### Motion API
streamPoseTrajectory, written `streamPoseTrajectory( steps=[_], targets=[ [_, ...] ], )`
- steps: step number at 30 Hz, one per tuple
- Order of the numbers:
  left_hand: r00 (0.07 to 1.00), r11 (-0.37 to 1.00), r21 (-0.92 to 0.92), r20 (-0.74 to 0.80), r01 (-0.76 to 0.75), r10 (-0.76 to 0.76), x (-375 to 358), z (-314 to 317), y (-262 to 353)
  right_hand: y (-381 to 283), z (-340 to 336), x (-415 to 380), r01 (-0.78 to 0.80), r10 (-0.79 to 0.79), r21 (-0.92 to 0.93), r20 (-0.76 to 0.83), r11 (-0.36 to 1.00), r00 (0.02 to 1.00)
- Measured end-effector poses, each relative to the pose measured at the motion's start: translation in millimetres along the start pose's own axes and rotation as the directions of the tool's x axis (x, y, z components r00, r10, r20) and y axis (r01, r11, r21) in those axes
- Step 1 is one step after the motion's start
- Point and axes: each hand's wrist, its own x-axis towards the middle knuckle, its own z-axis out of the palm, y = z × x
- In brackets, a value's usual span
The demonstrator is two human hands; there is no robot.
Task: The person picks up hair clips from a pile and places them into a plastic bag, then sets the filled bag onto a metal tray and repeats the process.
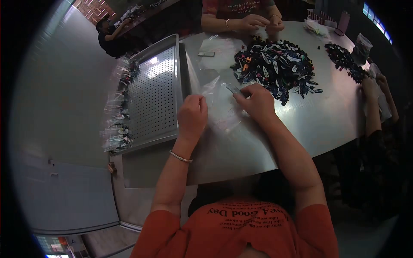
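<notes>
On the shiny metal bench [327, 124], the left hand [192, 117] pinches the edge of a clear plastic bag [217, 101], grip together. The right hand [258, 102], grip clamped on a small silver clip [233, 89], sits at the bag's three o'clock; a heap of dark hair clips [275, 66] lies near, at one o'clock.

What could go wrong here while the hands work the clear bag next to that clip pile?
1. The left hand pinches only an edge of the clear plastic bag, so the thin film could slip or fold shut.
2. The right hand holds a small clip at the bag's mouth; it might miss and slide on the metal table.
3. The right wrist lies close to the clip pile and may scatter it.
</notes>
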Motion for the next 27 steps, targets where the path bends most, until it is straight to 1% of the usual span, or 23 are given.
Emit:
streamPoseTrajectory(
  steps=[1, 2, 3, 4, 5, 7, 9, 10, 11, 12, 13, 14, 16, 17, 18, 19, 20, 21, 22, 23, 24, 25, 27],
  targets=[
    [0.999, 0.995, 0.103, -0.035, -0.002, 0.006, 2.5, -4.5, 3.4, 0.5, 2.4, -1.8, 0.028, -0.027, -0.055, 0.03, 0.998, 0.999],
    [0.999, 0.995, 0.103, -0.037, -0.002, 0.006, 4.6, -5.3, 3.9, -0.2, 4.3, -3.7, 0.058, -0.052, -0.108, 0.061, 0.992, 0.997],
    [0.995, 0.989, 0.137, -0.071, -0.062, 0.072, 7.6, -5.6, 4.1, -3.9, 5.1, -6.9, 0.059, -0.053, -0.107, 0.061, 0.992, 0.997],
    [0.985, 0.978, 0.171, -0.103, -0.12, 0.139, 9.8, -6.2, 4.4, -9.1, 5.5, -10.5, 0.11, -0.088, -0.162, 0.136, 0.981, 0.987],
    [0.985, 0.978, 0.171, -0.104, -0.121, 0.14, 11.1, -6.0, 6.7, -12.1, 5.6, -11.8, 0.164, -0.118, -0.214, 0.211, 0.963, 0.97],
    [0.974, 0.964, 0.172, -0.073, -0.201, 0.216, 13.3, -2.3, 13.7, -7.4, 10.8, -11.0, 0.172, -0.113, -0.245, 0.236, 0.954, 0.965],
    [0.962, 0.955, 0.166, -0.076, -0.246, 0.262, 14.3, 2.7, 18.5, -3.3, 9.9, -9.5, 0.119, -0.11, -0.094, 0.096, 0.988, 0.989],
    [0.951, 0.945, 0.16, -0.08, -0.285, 0.3, 14.4, 4.7, 21.3, -1.3, 7.5, -4.4, 0.117, -0.108, -0.097, 0.091, 0.988, 0.99],
    [0.949, 0.944, 0.155, -0.081, -0.29, 0.304, 14.0, 6.6, 24.2, 1.7, 4.7, 4.1, -0.066, 0.051, 0.109, 0.137, 0.992, 0.989],
    [0.95, 0.939, 0.183, -0.055, -0.292, 0.307, 13.4, 7.4, 27.9, -2.8, -1.4, 8.8, -0.252, 0.193, 0.3, 0.213, 0.92, 0.958],
    [0.951, 0.932, 0.211, -0.03, -0.296, 0.308, 13.1, 8.7, 30.6, -13.6, -14.2, 6.3, -0.41, 0.27, 0.574, 0.316, 0.709, 0.909],
    [0.95, 0.932, 0.207, -0.03, -0.299, 0.312, 12.7, 11.5, 31.5, -13.7, -12.3, 5.5, -0.409, 0.273, 0.573, 0.311, 0.71, 0.91],
    [0.925, 0.892, 0.259, 0.012, -0.37, 0.38, 12.1, 17.8, 31.9, -18.4, -11.2, 5.4, -0.387, 0.263, 0.61, 0.286, 0.692, 0.921],
    [0.923, 0.891, 0.258, 0.01, -0.373, 0.384, 11.3, 20.1, 32.5, -19.8, -15.0, 2.7, -0.345, 0.223, 0.517, 0.285, 0.784, 0.932],
    [0.923, 0.892, 0.258, -0.003, -0.371, 0.385, 10.5, 21.6, 34.3, -17.4, -12.2, 0.4, -0.342, 0.222, 0.517, 0.281, 0.785, 0.934],
    [0.922, 0.893, 0.258, -0.016, -0.369, 0.386, 10.1, 23.3, 35.8, -12.9, -6.8, -1.3, -0.167, 0.109, 0.421, 0.158, 0.892, 0.981],
    [0.922, 0.892, 0.257, -0.018, -0.371, 0.388, 9.6, 26.1, 35.9, -9.2, -3.7, -2.9, 0.009, -0.025, 0.293, 0.049, 0.956, 0.998],
    [0.924, 0.903, 0.229, -0.033, -0.364, 0.381, 9.0, 28.7, 36.2, -12.4, -5.6, -3.9, -0.006, -0.006, 0.232, 0.051, 0.973, 0.999],
    [0.926, 0.912, 0.201, -0.048, -0.358, 0.374, 7.7, 31.0, 36.6, -13.0, -5.8, -3.8, -0.007, -0.005, 0.231, 0.049, 0.973, 0.999],
    [0.925, 0.912, 0.198, -0.047, -0.36, 0.376, 4.7, 32.6, 37.6, -13.1, -5.9, -3.8, 0.016, -0.024, 0.17, 0.047, 0.985, 0.999],
    [0.937, 0.925, 0.168, -0.009, -0.342, 0.348, 1.2, 33.0, 40.1, -12.6, -6.3, -3.8, 0.039, -0.045, 0.108, 0.047, 0.993, 0.998],
    [0.947, 0.937, 0.138, 0.031, -0.321, 0.32, -0.8, 33.5, 42.0, -8.2, -3.9, -3.5, 0.037, -0.042, 0.106, 0.046, 0.994, 0.998],
    [0.938, 0.932, 0.114, -0.007, -0.344, 0.347, -1.1, 34.5, 45.0, 0.8, 1.6, -2.4, 0.186, -0.19, -0.11, -0.026, 0.976, 0.981]
  ],
)
